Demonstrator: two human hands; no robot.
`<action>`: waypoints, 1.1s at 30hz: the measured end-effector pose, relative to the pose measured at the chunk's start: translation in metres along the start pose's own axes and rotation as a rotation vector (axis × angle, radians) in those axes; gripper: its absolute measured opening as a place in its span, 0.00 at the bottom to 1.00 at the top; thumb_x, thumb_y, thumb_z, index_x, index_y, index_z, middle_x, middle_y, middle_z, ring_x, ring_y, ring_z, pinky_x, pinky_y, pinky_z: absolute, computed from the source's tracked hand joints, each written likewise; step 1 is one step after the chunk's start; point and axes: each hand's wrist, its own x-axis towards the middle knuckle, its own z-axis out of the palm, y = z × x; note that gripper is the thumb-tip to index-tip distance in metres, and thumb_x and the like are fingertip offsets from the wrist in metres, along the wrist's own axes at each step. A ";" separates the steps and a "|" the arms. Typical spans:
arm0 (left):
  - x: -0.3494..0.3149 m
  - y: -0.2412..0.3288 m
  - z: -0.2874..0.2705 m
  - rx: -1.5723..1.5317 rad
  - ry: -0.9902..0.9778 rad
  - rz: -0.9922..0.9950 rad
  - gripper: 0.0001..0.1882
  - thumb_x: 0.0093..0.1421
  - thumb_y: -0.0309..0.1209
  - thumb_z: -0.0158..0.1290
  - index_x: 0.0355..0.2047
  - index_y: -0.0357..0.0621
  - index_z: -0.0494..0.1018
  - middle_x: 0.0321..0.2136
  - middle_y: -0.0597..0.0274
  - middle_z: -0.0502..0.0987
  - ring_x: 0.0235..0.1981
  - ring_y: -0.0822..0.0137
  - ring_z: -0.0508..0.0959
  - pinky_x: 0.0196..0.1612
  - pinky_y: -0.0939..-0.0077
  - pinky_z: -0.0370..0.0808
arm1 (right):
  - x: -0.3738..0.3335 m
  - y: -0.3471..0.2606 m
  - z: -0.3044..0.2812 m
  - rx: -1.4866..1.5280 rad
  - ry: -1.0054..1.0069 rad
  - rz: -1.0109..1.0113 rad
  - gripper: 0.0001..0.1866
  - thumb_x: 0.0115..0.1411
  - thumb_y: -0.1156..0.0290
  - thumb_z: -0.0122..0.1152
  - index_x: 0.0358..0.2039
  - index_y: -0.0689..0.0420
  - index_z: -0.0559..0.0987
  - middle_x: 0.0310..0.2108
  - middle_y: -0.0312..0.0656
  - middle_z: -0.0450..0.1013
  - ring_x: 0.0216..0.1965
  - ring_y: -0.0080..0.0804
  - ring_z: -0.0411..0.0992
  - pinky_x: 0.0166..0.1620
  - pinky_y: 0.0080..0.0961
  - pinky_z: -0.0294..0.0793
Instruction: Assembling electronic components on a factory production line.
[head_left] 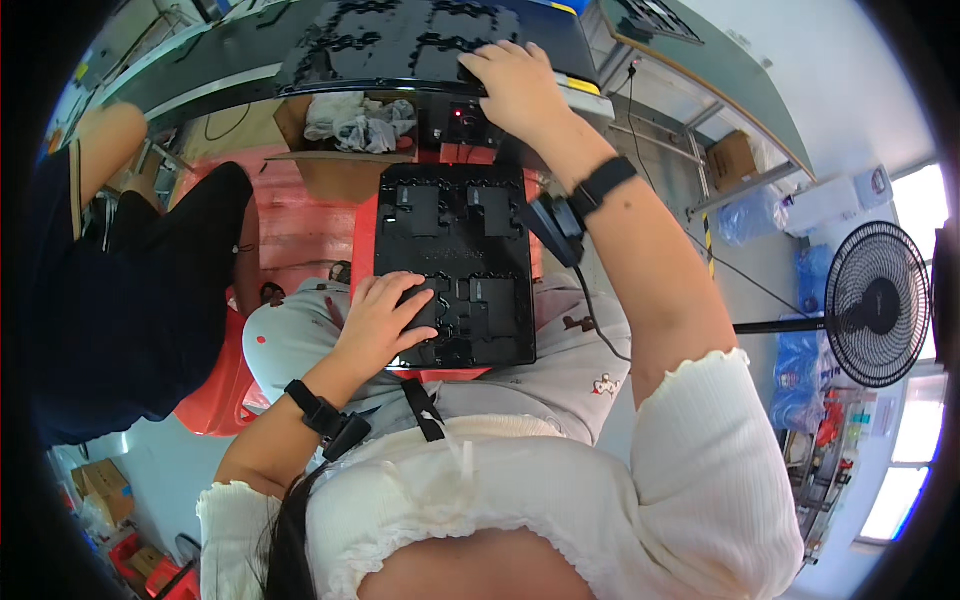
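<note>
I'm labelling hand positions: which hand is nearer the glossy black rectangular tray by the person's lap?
Left. The left hand lies over the lap tray, at its near left; the right hand is beyond its far edge, at another glossy black tray.

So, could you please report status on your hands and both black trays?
Left hand spread on nearer black tray. Right hand at farther black tray, grip hidden. Black cable hangs right of nearer tray.

Near tray (455,262) between the person's legs, left hand (380,318) on its left side, tabletop (240,55) beyond, far tray (400,65) on it under right hand (520,90), box (345,182) below, co-worker (130,310) left, fan (880,305) right
</note>
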 end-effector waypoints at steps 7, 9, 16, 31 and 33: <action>0.013 -0.008 -0.029 -0.829 0.345 -0.406 0.28 0.58 0.43 0.55 0.53 0.39 0.66 0.53 0.57 0.67 0.57 0.58 0.66 0.58 0.61 0.63 | -0.080 -0.106 -0.106 0.115 -0.014 0.000 0.23 0.43 0.52 0.64 0.30 0.59 0.74 0.30 0.45 0.67 0.39 0.42 0.64 0.44 0.39 0.58; 0.031 0.001 -0.057 -1.460 0.578 -0.529 0.26 0.64 0.42 0.47 0.55 0.36 0.63 0.51 0.57 0.69 0.53 0.62 0.69 0.55 0.67 0.67 | -0.107 -0.123 -0.124 0.323 -0.250 -0.215 0.32 0.43 0.43 0.64 0.36 0.60 0.74 0.33 0.46 0.66 0.37 0.42 0.64 0.42 0.37 0.60; 0.001 -0.003 -0.092 -1.296 0.503 -0.775 0.19 0.67 0.40 0.43 0.47 0.36 0.70 0.41 0.60 0.75 0.37 0.73 0.77 0.39 0.81 0.74 | -0.129 -0.087 -0.109 0.765 0.191 0.013 0.20 0.49 0.64 0.66 0.40 0.61 0.75 0.38 0.45 0.71 0.41 0.43 0.69 0.48 0.37 0.66; -0.031 -0.013 0.025 -0.287 0.027 -0.638 0.60 0.40 0.46 0.68 0.64 0.32 0.43 0.62 0.33 0.47 0.65 0.42 0.49 0.64 0.59 0.52 | -0.286 -0.005 -0.080 1.738 0.468 1.256 0.27 0.56 0.85 0.50 0.57 0.68 0.62 0.47 0.51 0.71 0.46 0.33 0.73 0.52 0.27 0.72; -0.030 -0.013 0.026 -0.396 0.013 -0.730 0.61 0.40 0.47 0.67 0.64 0.30 0.43 0.61 0.32 0.47 0.64 0.43 0.50 0.64 0.60 0.52 | -0.295 -0.008 -0.071 1.776 0.401 1.248 0.26 0.56 0.84 0.50 0.57 0.67 0.63 0.48 0.50 0.70 0.47 0.32 0.71 0.53 0.25 0.71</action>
